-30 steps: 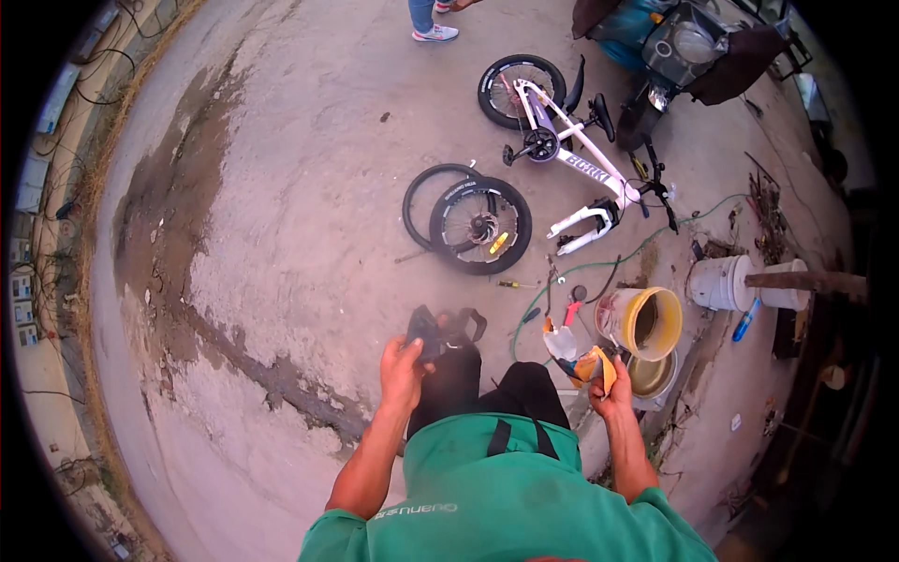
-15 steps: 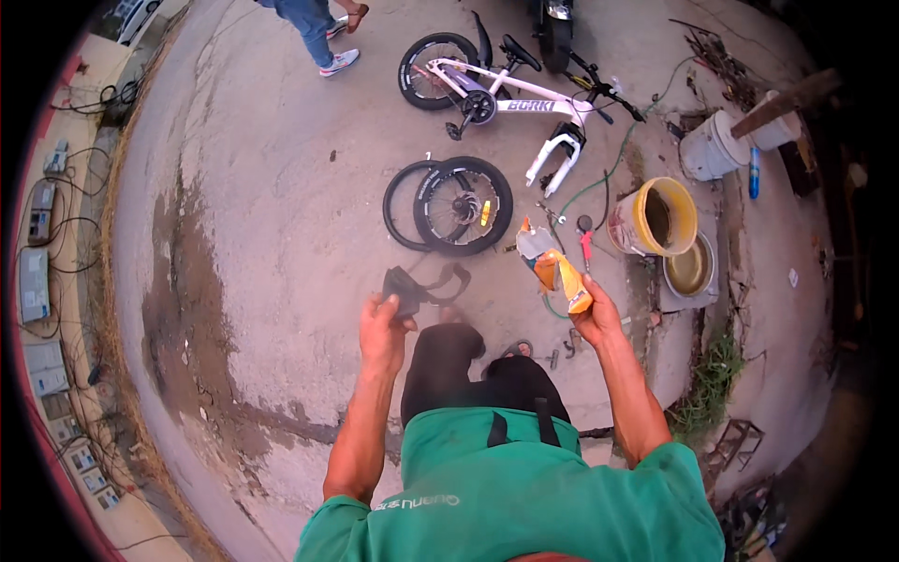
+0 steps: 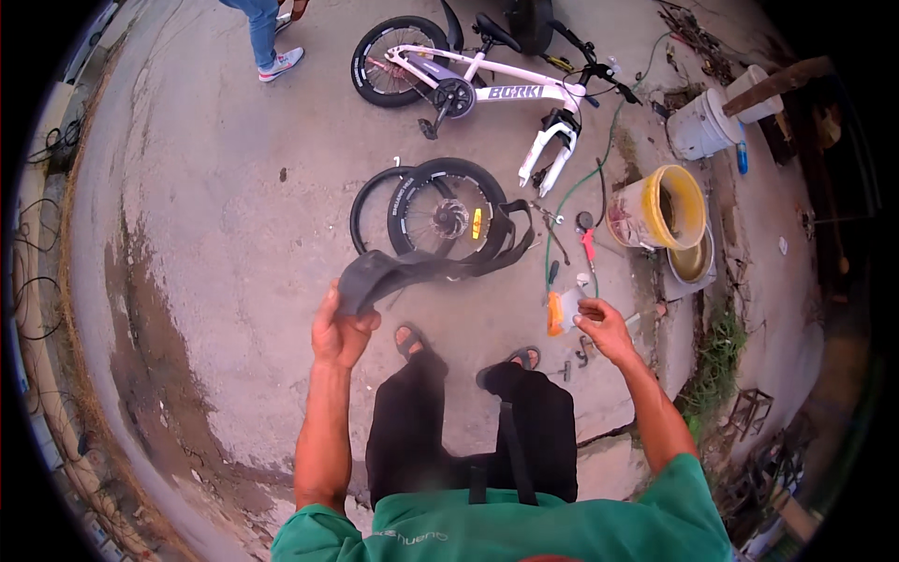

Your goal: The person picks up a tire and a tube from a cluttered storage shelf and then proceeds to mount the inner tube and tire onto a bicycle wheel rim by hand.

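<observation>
Plainly, left fingers (image 3: 329,304) pinch a black band's (image 3: 375,277) edge beside open concrete (image 3: 248,244); whether right fingers (image 3: 596,309) grip the wrapper (image 3: 554,317) is unclear.

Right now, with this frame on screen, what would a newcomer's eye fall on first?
Probably the pale bicycle across the top, its fork bare of a wheel, with a loose wheel flat on the ground nearer the person. Next, the long black band held up in the left hand, partly crossing the wheel, and the yellow-rimmed bucket at right.
</observation>
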{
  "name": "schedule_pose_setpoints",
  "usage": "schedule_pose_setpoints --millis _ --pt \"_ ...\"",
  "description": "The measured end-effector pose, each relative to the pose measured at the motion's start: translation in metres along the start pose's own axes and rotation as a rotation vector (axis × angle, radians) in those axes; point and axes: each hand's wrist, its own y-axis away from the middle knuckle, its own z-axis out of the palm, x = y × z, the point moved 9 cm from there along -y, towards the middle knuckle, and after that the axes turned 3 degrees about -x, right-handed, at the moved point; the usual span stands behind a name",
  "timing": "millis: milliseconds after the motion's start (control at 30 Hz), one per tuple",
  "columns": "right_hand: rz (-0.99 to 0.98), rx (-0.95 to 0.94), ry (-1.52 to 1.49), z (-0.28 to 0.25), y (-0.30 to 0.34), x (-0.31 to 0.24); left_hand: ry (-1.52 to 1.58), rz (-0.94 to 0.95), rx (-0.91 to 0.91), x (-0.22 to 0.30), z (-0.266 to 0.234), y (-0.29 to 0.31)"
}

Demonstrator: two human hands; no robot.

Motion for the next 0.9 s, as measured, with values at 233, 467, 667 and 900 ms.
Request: schedule_pose_setpoints --millis 233,467,667,900 --pt "-0.117 -0.241 0.291 0.197 -0.218 0.112 -0.541 -0.13 0.761 -0.088 -0.39 -0.078" --pt "-0.42 -0.253 0.431 0.303 -0.338 0.149 -1.183 -0.259 0.244 -0.177 -0.485 -0.208" --pt "-0.453 -0.208 0.579 0.32 -0.396 0.18 -1.716 0.517 0.084 -0.195 -0.439 -0.289" --pt "-0.363 -0.362 0.542 0.341 -0.383 0.207 -2.136 0.36 0.038 -0.218 -0.445 -0.316"
